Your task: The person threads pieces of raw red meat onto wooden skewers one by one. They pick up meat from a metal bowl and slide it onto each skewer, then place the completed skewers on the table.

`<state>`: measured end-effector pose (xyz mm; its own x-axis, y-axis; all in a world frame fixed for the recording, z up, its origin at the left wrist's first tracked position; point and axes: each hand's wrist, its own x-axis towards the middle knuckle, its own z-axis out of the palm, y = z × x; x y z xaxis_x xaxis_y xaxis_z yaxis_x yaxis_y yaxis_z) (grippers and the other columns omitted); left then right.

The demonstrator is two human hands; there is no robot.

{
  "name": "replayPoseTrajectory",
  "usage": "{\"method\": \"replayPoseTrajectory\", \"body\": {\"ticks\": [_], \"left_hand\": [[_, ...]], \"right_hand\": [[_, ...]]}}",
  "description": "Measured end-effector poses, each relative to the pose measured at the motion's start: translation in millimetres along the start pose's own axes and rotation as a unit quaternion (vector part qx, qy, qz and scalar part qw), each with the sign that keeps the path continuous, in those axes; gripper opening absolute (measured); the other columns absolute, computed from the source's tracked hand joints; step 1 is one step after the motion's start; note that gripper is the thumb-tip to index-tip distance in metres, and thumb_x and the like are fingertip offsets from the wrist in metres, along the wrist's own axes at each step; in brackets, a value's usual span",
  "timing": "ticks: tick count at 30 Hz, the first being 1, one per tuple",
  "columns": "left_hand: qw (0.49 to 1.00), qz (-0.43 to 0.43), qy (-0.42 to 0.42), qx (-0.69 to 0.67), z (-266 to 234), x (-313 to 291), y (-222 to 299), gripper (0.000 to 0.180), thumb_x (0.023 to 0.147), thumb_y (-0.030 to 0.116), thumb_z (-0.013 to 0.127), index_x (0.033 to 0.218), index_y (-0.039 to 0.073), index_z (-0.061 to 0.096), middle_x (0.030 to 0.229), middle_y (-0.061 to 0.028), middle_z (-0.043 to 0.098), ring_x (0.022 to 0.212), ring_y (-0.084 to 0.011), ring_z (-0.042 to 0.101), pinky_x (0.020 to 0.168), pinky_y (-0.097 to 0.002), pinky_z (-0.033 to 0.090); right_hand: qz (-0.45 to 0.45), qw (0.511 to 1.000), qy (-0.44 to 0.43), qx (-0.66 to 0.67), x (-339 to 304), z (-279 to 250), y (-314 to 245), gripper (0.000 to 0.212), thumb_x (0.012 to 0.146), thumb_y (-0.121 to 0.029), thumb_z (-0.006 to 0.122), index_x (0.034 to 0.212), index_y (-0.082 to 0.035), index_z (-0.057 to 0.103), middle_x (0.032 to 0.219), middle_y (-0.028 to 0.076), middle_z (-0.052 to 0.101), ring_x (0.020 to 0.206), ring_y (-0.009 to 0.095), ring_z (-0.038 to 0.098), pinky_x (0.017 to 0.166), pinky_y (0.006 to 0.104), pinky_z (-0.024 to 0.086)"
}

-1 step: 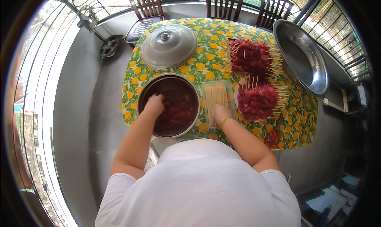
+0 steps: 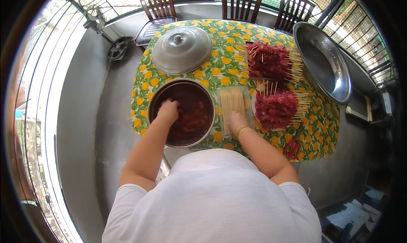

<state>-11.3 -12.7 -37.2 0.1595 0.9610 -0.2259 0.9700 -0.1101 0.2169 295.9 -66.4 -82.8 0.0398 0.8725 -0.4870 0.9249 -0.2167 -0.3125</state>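
My left hand reaches into a large round pot of dark red marinade with meat pieces. Its fingers curl down at the surface, and their tips are hidden. My right hand is closed over the near end of bamboo skewers lying in a clear plastic tray. Right of it, raw red meat skewers are heaped on a white plate. Behind them lies another stack of meat skewers, sticks pointing out on both sides.
A domed metal lid lies behind the pot. At the table's right edge a wide steel basin stands tilted. Red-handled scissors lie near the front right. Chairs stand along the far side of the patterned tablecloth.
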Motion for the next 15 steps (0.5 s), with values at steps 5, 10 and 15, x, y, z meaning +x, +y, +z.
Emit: {"method": "replayPoseTrajectory", "body": {"ticks": [5,10,15], "left_hand": [[0.98,0.133,-0.121,0.089,23,0,53,0.04,0.073,0.013,0.073,0.113,0.015,0.07,0.118,-0.0188,0.061,0.114,-0.04,0.058,0.093,-0.0458,0.051],[0.959,0.101,-0.251,0.088,37,11,45,0.049,0.077,0.004,0.063,0.124,0.017,0.066,0.118,-0.0204,0.064,0.11,-0.0395,0.062,0.092,-0.0461,0.051],[0.964,0.081,-0.243,0.077,24,19,-2,0.048,0.078,0.001,0.059,0.123,0.017,0.067,0.114,-0.0168,0.068,0.106,-0.0359,0.066,0.092,-0.0447,0.052]], "right_hand": [[0.015,0.999,-0.043,-0.001,-3,-5,-1,0.02,0.091,-0.016,0.057,0.103,-0.002,0.065,0.101,0.022,0.07,0.095,0.041,0.067,0.082,0.0465,0.054],[-0.04,0.995,0.031,0.081,-21,-31,6,0.022,0.093,-0.019,0.057,0.105,-0.001,0.062,0.099,0.022,0.069,0.091,0.038,0.068,0.079,0.0455,0.055],[-0.039,0.956,-0.013,0.29,-53,-63,13,0.02,0.094,-0.017,0.061,0.106,-0.001,0.059,0.091,0.016,0.067,0.083,0.024,0.068,0.072,0.0366,0.054]]}}
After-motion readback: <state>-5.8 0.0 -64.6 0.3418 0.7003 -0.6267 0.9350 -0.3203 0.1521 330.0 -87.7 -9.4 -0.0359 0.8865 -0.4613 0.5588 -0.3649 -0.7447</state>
